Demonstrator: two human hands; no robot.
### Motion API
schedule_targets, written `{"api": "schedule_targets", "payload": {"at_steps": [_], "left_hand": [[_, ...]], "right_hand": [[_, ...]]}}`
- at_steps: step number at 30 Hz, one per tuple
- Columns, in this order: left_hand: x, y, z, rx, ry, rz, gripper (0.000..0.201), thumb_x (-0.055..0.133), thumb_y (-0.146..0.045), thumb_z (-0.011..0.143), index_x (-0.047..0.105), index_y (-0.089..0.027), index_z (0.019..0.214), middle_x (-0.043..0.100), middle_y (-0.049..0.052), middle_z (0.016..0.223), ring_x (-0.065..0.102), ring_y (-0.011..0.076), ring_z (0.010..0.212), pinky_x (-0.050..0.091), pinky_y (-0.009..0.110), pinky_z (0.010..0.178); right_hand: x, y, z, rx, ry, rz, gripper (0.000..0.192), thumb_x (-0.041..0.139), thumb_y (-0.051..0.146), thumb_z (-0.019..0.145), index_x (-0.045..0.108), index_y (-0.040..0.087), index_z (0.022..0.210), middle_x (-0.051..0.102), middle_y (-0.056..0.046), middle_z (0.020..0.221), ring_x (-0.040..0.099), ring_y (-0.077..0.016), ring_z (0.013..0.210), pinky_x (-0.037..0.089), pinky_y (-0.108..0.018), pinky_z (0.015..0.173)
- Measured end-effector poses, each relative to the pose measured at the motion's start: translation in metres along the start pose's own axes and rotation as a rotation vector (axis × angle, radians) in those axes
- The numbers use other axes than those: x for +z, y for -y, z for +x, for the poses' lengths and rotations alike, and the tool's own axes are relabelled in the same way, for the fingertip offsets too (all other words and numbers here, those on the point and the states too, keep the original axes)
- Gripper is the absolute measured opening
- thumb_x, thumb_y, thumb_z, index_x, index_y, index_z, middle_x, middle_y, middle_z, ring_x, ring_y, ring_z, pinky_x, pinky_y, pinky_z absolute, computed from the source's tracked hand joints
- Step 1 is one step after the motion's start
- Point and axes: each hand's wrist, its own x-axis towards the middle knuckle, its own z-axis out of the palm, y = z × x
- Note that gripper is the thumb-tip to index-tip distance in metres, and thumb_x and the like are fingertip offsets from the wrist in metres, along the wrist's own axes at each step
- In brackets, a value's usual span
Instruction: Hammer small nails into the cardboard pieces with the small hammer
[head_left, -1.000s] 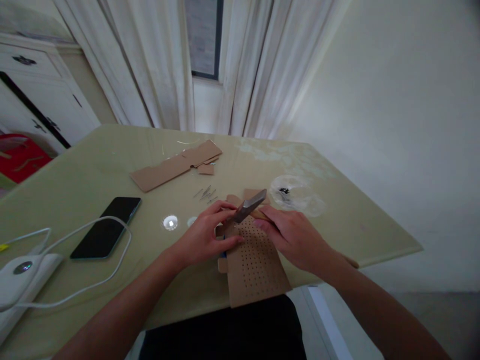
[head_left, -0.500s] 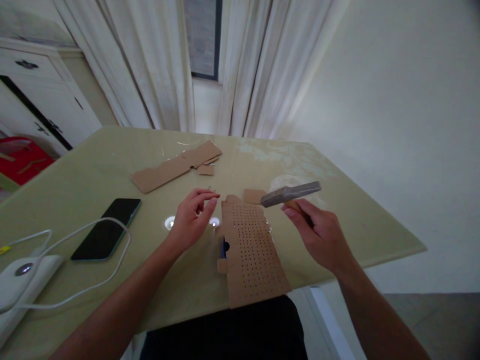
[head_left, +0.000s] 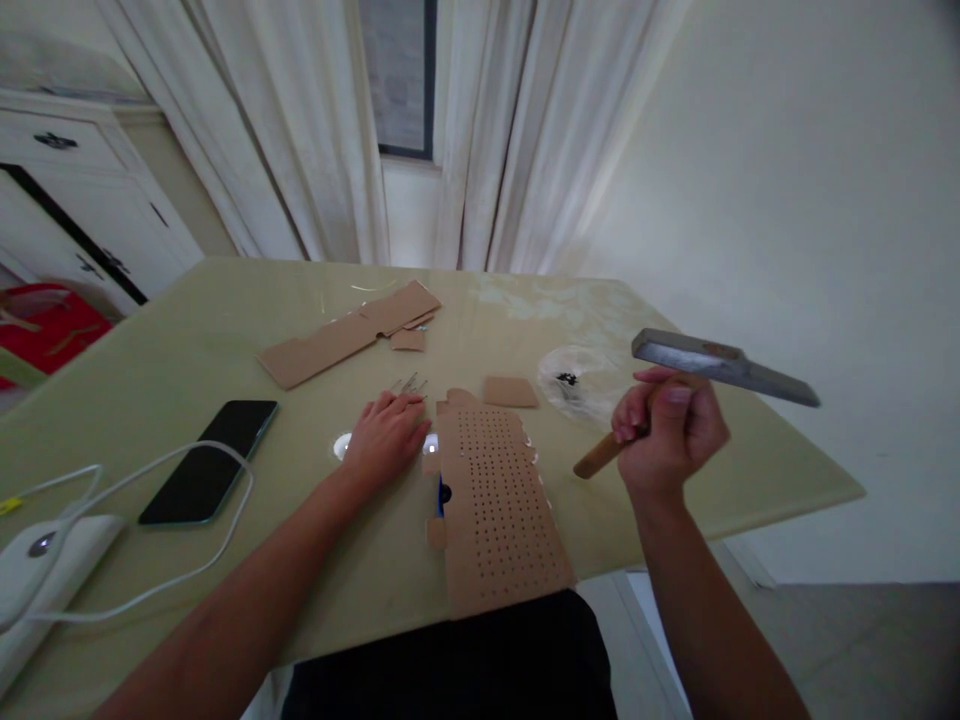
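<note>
The hammer (head_left: 720,365) is being held up in the air off the table's right edge, at about three o'clock from the punched cardboard sheet (head_left: 495,510); its grey metal head is lying nearly level, tilting slightly down to the right, and its wooden handle is sticking out below the fist toward seven o'clock. The right hand (head_left: 670,430) is gripping that handle in a closed fist, fingers curling around it and knuckles facing the camera, with the forearm rising steeply from the lower right. The left hand (head_left: 386,435) is lying palm down on the table (head_left: 150,360) just beside the sheet's upper left corner, at about ten o'clock from the sheet's middle, fingers stretching loosely forward and holding nothing, their tips reaching toward a small cluster of nails (head_left: 409,385) at twelve o'clock from the hand. Whether the fingertips are touching the nails is hard to tell. The sheet is lying flat at the table's near edge, covered in rows of small holes. A small cardboard square (head_left: 510,392) is sitting just beyond it at one o'clock, and a clear plastic dish (head_left: 581,385) farther toward two o'clock. A long cardboard strip (head_left: 349,333) is lying at eleven o'clock, and a black phone (head_left: 210,460) with a white cable (head_left: 165,580) at nine o'clock.
</note>
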Motion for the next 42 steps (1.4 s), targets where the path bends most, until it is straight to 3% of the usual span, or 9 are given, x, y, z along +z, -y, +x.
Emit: {"api": "schedule_targets", "payload": {"at_steps": [11, 16, 20, 23, 25, 28, 34, 37, 42], "left_hand": [[0.008, 0.002, 0.002, -0.042, -0.022, -0.079, 0.017, 0.059, -0.022, 0.106, 0.075, -0.019, 0.103, 0.077, 0.011, 0.101, 0.073, 0.0309, 0.1, 0.059, 0.045, 0.092], [0.013, 0.0, -0.004, -0.04, -0.031, -0.044, 0.019, 0.056, -0.021, 0.106, 0.071, -0.019, 0.095, 0.075, 0.014, 0.102, 0.07, 0.0346, 0.103, 0.056, 0.049, 0.095], [0.01, 0.007, -0.005, -0.07, -0.147, -0.116, 0.02, 0.055, -0.025, 0.107, 0.068, -0.02, 0.093, 0.074, 0.014, 0.098, 0.067, 0.0342, 0.098, 0.054, 0.05, 0.093], [-0.004, 0.008, -0.002, -0.111, -0.258, -0.188, 0.019, 0.052, -0.026, 0.109, 0.07, -0.019, 0.109, 0.074, 0.013, 0.101, 0.066, 0.0314, 0.098, 0.053, 0.048, 0.093], [-0.016, 0.002, -0.002, -0.093, -0.354, -0.279, 0.023, 0.051, -0.027, 0.111, 0.071, -0.019, 0.119, 0.075, 0.012, 0.107, 0.066, 0.029, 0.101, 0.053, 0.045, 0.093], [-0.03, -0.018, -0.006, -0.054, -0.455, -0.526, 0.019, 0.058, -0.031, 0.109, 0.074, -0.022, 0.115, 0.075, 0.007, 0.103, 0.066, 0.024, 0.095, 0.052, 0.038, 0.083], [-0.038, -0.053, -0.022, -0.02, -0.265, -0.991, 0.016, 0.07, -0.038, 0.105, 0.074, -0.023, 0.104, 0.078, 0.004, 0.091, 0.061, 0.0151, 0.069, 0.049, 0.029, 0.063], [-0.041, -0.055, -0.024, 0.021, -0.201, -0.964, 0.016, 0.068, -0.035, 0.107, 0.076, -0.022, 0.103, 0.081, 0.005, 0.093, 0.063, 0.0151, 0.071, 0.05, 0.029, 0.063], [-0.044, -0.054, -0.022, 0.084, -0.209, -0.82, 0.015, 0.067, -0.028, 0.105, 0.081, -0.024, 0.101, 0.08, 0.002, 0.09, 0.063, 0.0153, 0.071, 0.051, 0.029, 0.067]], "right_hand": [[0.004, -0.011, -0.006, 0.086, 0.009, 0.039, 0.041, 0.074, 0.059, 0.104, 0.064, 0.023, 0.087, 0.038, 0.01, 0.055, 0.029, -0.0079, 0.04, 0.023, -0.019, 0.036], [0.006, -0.012, -0.008, 0.068, -0.017, 0.034, 0.04, 0.073, 0.056, 0.105, 0.065, 0.022, 0.087, 0.04, 0.01, 0.057, 0.031, -0.0074, 0.042, 0.024, -0.018, 0.037], [0.004, -0.011, -0.01, 0.041, -0.015, 0.049, 0.036, 0.074, 0.053, 0.105, 0.067, 0.022, 0.088, 0.042, 0.009, 0.058, 0.034, -0.0077, 0.042, 0.025, -0.018, 0.037], [0.002, -0.009, -0.012, 0.018, -0.013, 0.04, 0.038, 0.074, 0.054, 0.105, 0.066, 0.022, 0.087, 0.041, 0.009, 0.057, 0.032, -0.0075, 0.042, 0.025, -0.017, 0.037], [0.002, -0.008, -0.013, 0.005, -0.016, 0.032, 0.039, 0.072, 0.055, 0.106, 0.065, 0.022, 0.086, 0.043, 0.009, 0.058, 0.032, -0.0075, 0.042, 0.025, -0.017, 0.037], [0.002, -0.006, -0.017, -0.001, -0.012, 0.032, 0.037, 0.071, 0.055, 0.106, 0.066, 0.023, 0.088, 0.046, 0.008, 0.06, 0.033, -0.0076, 0.042, 0.026, -0.017, 0.038], [0.0, -0.004, -0.022, 0.039, 0.043, 0.052, 0.039, 0.072, 0.055, 0.106, 0.066, 0.022, 0.087, 0.043, 0.008, 0.06, 0.033, -0.008, 0.044, 0.025, -0.019, 0.04], [-0.002, -0.003, -0.024, 0.08, 0.076, 0.084, 0.037, 0.075, 0.055, 0.104, 0.069, 0.023, 0.089, 0.044, 0.007, 0.062, 0.035, -0.0087, 0.046, 0.026, -0.02, 0.042], [-0.003, -0.004, -0.026, 0.101, 0.096, 0.101, 0.036, 0.077, 0.056, 0.103, 0.072, 0.022, 0.09, 0.046, 0.006, 0.062, 0.034, -0.0084, 0.046, 0.025, -0.021, 0.041]]}}
